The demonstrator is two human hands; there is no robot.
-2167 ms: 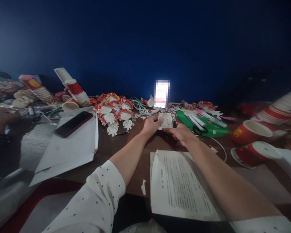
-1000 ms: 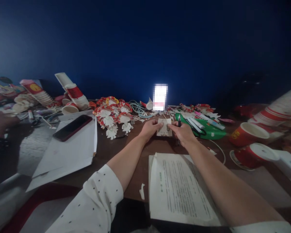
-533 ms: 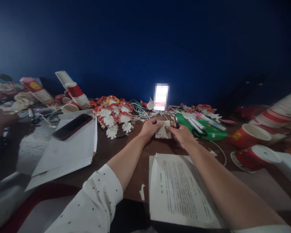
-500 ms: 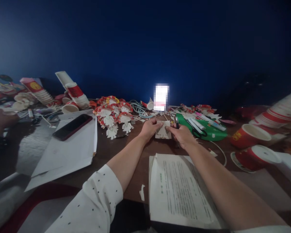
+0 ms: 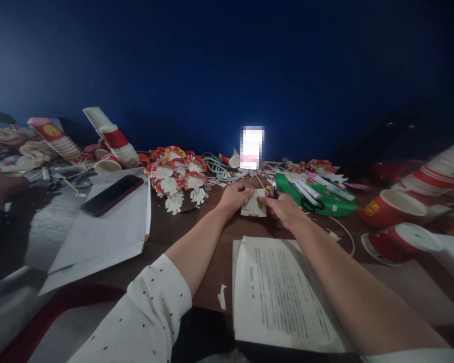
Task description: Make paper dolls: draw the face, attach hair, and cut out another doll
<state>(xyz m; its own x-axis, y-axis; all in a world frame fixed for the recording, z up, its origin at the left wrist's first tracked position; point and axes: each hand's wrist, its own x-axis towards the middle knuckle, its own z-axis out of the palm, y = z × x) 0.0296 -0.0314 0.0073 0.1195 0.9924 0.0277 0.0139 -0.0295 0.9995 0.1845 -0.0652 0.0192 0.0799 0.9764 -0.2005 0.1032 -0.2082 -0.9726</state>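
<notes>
Over the table, my left hand (image 5: 235, 198) pinches the left upper edge of a small white paper piece (image 5: 253, 207), which bears what looks like a drawn figure outline. From the other side, my right hand (image 5: 284, 207) holds the same piece between thumb and finger. A dark pen (image 5: 275, 187) with a silvery end also sits in my right hand, pointing upward. To the left of my hands lie several paper dolls (image 5: 170, 182) with red and yellow ruffled tops. Below my hands rests an open printed booklet (image 5: 283, 297).
Scissors (image 5: 313, 203) and markers (image 5: 306, 191) lie on a green sheet (image 5: 336, 206) at right. Paper cups (image 5: 397, 204) stand at far right. At left, a phone (image 5: 113, 195) rests on white sheets (image 5: 109, 237), beside another person's hand (image 5: 3, 184). A lit screen (image 5: 251, 147) stands behind.
The camera view has shifted slightly. Both hands keep their hold on the paper piece, with hardly any movement.
</notes>
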